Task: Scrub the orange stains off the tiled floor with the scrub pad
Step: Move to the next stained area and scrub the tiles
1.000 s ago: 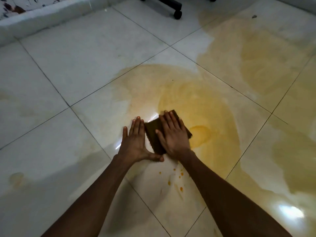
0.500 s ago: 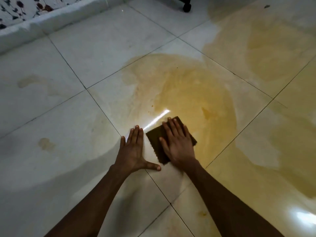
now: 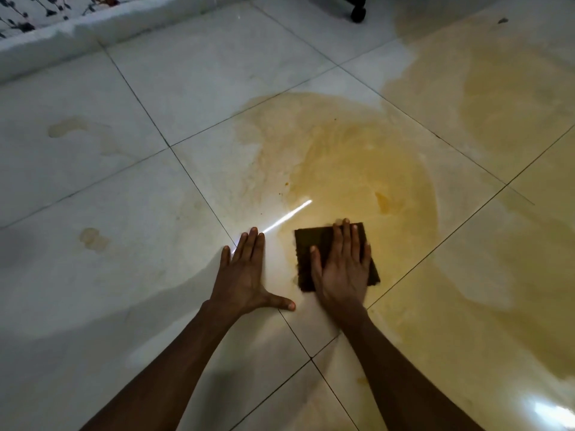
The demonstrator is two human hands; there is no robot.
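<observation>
A dark brown square scrub pad lies flat on the white tiled floor. My right hand presses flat on top of the pad, fingers spread and pointing away from me. My left hand rests flat on the bare tile just left of the pad, fingers apart, thumb stretched toward the pad without touching it. A wide orange-yellow wet stain spreads ahead of the pad. More of the stain covers the tiles to the right and far right.
A low white ledge with a flower-patterned surface behind it runs along the far left. A black caster wheel of some furniture stands at the top. Small faint stain patches mark the left tiles.
The pad and my right hand have slid toward me and a little to the right across the stain, away from my left hand. The view has shifted, showing more of the left tiles.
</observation>
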